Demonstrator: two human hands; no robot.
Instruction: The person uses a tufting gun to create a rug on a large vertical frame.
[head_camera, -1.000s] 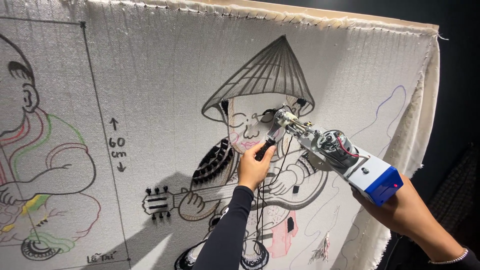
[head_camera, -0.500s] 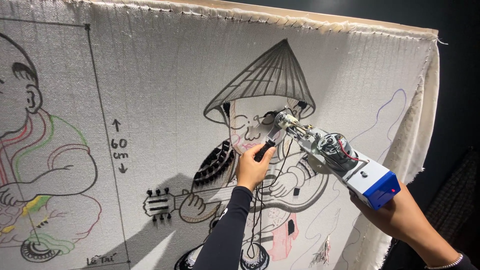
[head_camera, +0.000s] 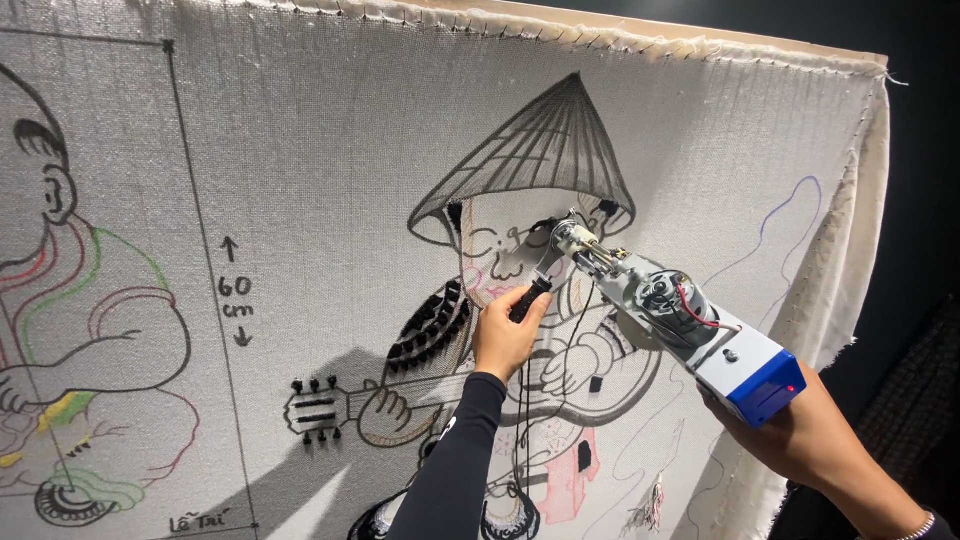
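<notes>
A tufting gun with a metal body and a white and blue rear block presses its needle tip against a stretched white cloth. The tip sits on the face of a drawn figure in a conical hat. My left hand grips the gun's black front handle. My right hand holds the gun's rear from below. Black yarn runs down from the gun past my left arm.
A drawn guitar with black tufted patches lies below the figure. A second drawn figure with coloured outlines fills the cloth's left side. The cloth's right edge hangs loose against a dark background.
The gun and both hands have shifted slightly up and left across the figure's face. My grip is unchanged.
</notes>
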